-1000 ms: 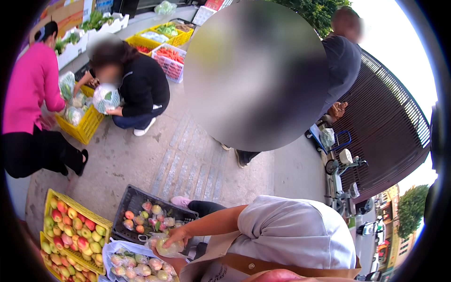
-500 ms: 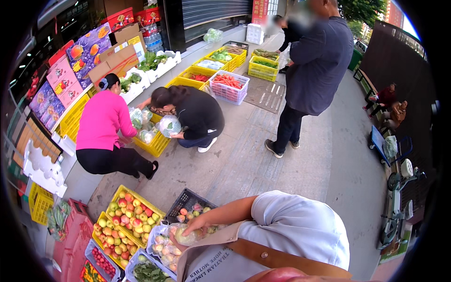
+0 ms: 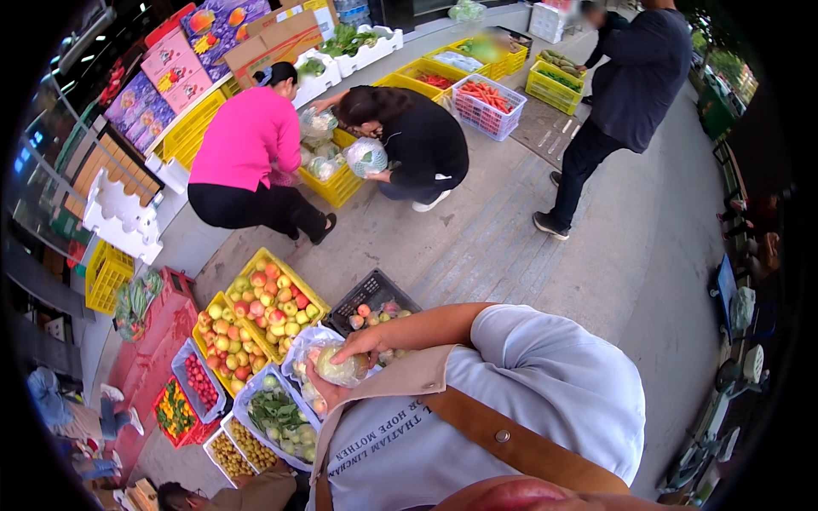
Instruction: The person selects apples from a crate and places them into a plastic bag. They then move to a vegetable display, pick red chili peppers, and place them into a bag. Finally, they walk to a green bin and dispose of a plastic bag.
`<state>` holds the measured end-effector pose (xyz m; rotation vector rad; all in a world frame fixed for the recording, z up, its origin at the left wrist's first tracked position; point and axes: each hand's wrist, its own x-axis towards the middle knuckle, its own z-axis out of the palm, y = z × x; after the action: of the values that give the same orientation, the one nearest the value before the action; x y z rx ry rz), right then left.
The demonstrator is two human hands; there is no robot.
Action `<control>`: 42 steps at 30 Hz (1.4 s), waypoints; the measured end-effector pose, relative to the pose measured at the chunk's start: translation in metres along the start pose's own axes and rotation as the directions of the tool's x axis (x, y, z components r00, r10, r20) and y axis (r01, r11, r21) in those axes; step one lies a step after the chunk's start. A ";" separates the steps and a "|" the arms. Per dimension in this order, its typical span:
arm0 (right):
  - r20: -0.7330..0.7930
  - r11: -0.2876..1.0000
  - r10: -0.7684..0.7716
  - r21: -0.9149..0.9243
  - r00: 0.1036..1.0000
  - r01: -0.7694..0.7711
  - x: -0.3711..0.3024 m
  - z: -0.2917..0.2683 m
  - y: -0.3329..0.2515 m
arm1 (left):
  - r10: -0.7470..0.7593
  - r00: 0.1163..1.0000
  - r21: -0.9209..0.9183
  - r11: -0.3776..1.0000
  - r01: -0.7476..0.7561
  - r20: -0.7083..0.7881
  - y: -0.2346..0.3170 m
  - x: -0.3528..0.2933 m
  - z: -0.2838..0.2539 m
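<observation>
My right hand (image 3: 365, 342) curves over a pale yellow-green round piece of produce (image 3: 339, 368) in clear plastic; its exact kind is not plain. My left hand (image 3: 328, 390) cups the same bundle from below, and its forearm is hidden behind my apron bib (image 3: 400, 372). Both hands are closed around it, just above a crate with a pale lavender liner (image 3: 300, 341) that holds light-coloured fruit. Beside that stands a black crate (image 3: 375, 285) with reddish fruit. Yellow crates of red-and-green apples (image 3: 271, 298) lie to the left.
Crates of leafy greens (image 3: 277, 413), small red fruit (image 3: 200, 381) and yellow-brown fruit (image 3: 230, 456) stand lower left. Two people crouch and bend at a yellow crate (image 3: 341, 186) of wrapped cauliflower-like heads. Another person (image 3: 626, 94) stands far right, near a white crate of carrots (image 3: 487, 106).
The view has turned, so the stall has shifted right and more crates show at lower left. My left hand is now more visible under the wrapped produce, which both hands hold.
</observation>
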<state>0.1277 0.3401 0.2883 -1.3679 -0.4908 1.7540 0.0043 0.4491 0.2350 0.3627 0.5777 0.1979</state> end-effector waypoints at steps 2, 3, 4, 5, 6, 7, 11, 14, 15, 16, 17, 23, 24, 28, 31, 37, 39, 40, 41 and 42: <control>0.033 0.999 0.024 -0.037 0.999 -0.022 0.008 0.004 -0.005 | 0.059 0.998 -0.004 0.998 -0.059 -0.039 0.004 -0.012 0.008; 0.039 0.999 0.027 -0.043 0.999 -0.025 0.009 0.001 -0.003 | 0.081 0.996 -0.001 0.997 -0.081 -0.044 0.005 -0.015 0.010; 0.087 0.998 0.038 -0.045 0.995 -0.034 0.009 0.004 -0.006 | 0.106 0.994 -0.016 0.994 -0.107 -0.035 0.006 -0.017 0.003; 0.088 0.998 0.043 -0.049 0.995 -0.039 0.013 0.006 -0.004 | 0.094 0.995 -0.040 0.995 -0.096 -0.037 0.007 -0.015 -0.005; 0.083 0.998 0.047 -0.052 0.995 -0.043 0.017 0.006 -0.002 | 0.078 0.996 -0.063 0.995 -0.080 -0.033 0.008 -0.014 -0.012; 0.076 0.997 0.050 -0.054 0.996 -0.046 0.022 0.007 -0.001 | 0.062 0.998 -0.086 0.994 -0.064 -0.028 0.008 -0.013 -0.019; 0.148 0.995 0.080 -0.075 0.986 -0.070 0.037 0.010 0.002 | 0.143 0.985 -0.121 0.981 -0.154 -0.098 0.007 -0.016 -0.033; 0.166 0.992 0.104 -0.090 0.981 -0.090 0.032 0.019 0.000 | 0.131 0.984 -0.176 0.973 -0.151 -0.120 0.004 -0.023 -0.041; 0.171 0.991 0.114 -0.087 0.979 -0.100 0.032 0.020 0.002 | 0.121 0.985 -0.193 0.971 -0.143 -0.122 0.002 -0.026 -0.040; 0.181 0.990 0.108 -0.107 0.977 -0.089 0.033 0.019 0.004 | 0.127 0.983 -0.182 0.972 -0.150 -0.134 0.001 -0.028 -0.038; 0.193 0.990 0.098 -0.121 0.976 -0.076 0.037 0.017 0.007 | 0.130 0.981 -0.166 0.974 -0.154 -0.147 0.001 -0.032 -0.034; 0.215 0.984 0.149 -0.130 0.965 -0.123 0.029 0.023 0.010 | 0.092 0.979 -0.144 0.982 -0.119 -0.180 -0.009 -0.039 -0.043; 0.216 0.983 0.155 -0.130 0.964 -0.129 0.026 0.022 0.009 | 0.081 0.982 -0.148 0.983 -0.108 -0.173 -0.011 -0.038 -0.044; 0.237 0.981 0.173 -0.125 0.956 -0.146 0.025 0.014 0.011 | 0.094 0.980 -0.134 0.984 -0.119 -0.177 -0.019 -0.037 -0.036; 0.210 0.980 0.197 -0.083 0.958 -0.183 0.030 0.012 0.018 | 0.131 0.969 -0.163 0.972 -0.167 -0.212 -0.024 -0.033 -0.038; 0.204 0.960 0.236 0.105 0.950 -0.261 0.044 -0.027 0.054 | 0.221 0.840 -0.042 0.960 -0.277 -0.496 -0.057 -0.011 -0.077; 0.212 0.914 0.293 0.226 0.932 -0.338 0.047 -0.042 0.064 | 0.193 0.731 -0.039 0.957 -0.287 -0.654 -0.067 -0.023 -0.071; 0.193 0.897 0.341 0.227 0.920 -0.380 0.055 -0.051 0.074 | 0.193 0.700 -0.044 0.951 -0.306 -0.687 -0.068 -0.027 -0.064; 0.172 0.878 0.388 0.230 0.906 -0.420 0.062 -0.060 0.083 | 0.191 0.670 -0.048 0.945 -0.322 -0.718 -0.072 -0.029 -0.063; 0.133 0.866 0.434 0.210 0.891 -0.453 0.072 -0.069 0.089 | 0.238 0.691 -0.036 0.934 -0.356 -0.683 -0.080 -0.026 -0.071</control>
<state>0.1541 0.3336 0.1577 -1.3089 0.0059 2.1676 -0.0505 0.3886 0.1614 0.2096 1.2162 0.7145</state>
